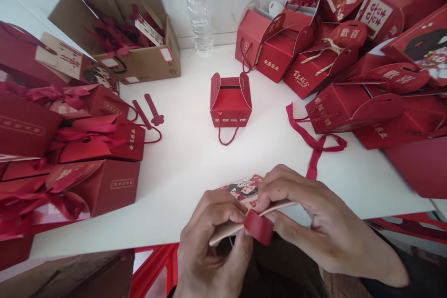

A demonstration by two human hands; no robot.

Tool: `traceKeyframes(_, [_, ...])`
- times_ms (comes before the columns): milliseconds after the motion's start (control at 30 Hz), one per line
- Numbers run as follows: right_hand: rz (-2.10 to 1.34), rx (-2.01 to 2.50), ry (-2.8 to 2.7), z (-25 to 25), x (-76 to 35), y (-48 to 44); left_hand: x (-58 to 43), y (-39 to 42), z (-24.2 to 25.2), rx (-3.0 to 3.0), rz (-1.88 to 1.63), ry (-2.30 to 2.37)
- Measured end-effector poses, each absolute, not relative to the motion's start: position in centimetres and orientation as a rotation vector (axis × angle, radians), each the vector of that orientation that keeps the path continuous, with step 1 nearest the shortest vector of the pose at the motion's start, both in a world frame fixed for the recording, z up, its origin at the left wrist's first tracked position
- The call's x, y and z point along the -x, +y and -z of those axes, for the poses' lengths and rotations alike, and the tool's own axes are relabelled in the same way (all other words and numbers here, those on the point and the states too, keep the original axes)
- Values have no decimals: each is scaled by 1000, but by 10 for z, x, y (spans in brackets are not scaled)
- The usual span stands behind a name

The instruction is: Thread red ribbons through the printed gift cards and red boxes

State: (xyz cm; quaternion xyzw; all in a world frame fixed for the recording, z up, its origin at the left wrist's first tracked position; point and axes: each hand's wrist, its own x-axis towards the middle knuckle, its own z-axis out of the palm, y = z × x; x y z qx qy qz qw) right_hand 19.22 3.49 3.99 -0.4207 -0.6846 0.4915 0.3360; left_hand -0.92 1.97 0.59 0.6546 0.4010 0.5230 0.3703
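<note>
At the table's front edge, my left hand grips the left side of a folded paper gift box printed with a cartoon couple. My right hand pinches its right side, fingers on top and thumb below. A short red band or tab stands out between my two thumbs; whether it belongs to the box I cannot tell. Much of the box is hidden by my fingers. Farther up stands a small red gift box with a cord handle and two raised end flaps.
Tied red gift boxes crowd the left side; more red boxes are piled on the right. A loose red ribbon lies by them. Behind are a cardboard carton and a plastic bottle. Small red strips lie left of centre.
</note>
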Motion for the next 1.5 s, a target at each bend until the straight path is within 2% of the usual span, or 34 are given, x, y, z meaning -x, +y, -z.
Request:
traceKeyframes(267, [-1456,1193,-1517,-34,-188,47,7,30,-10,-1218,-1286,1189])
traceKeyframes(567, [-1486,1191,-1411,-29,-182,64,5,48,-9,-1057,-1268,1129])
traceKeyframes(800, [-1371,1089,-1426,-19,-176,74,9,60,-8,-1162,-1276,1240])
traceKeyframes(1167, [-1430,1014,-1439,-18,-173,75,7,78,-38,-1250,-1243,1270])
traceKeyframes(1500, [-1448,1044,-1478,-17,-178,73,18,66,-43,-1336,-1017,1272])
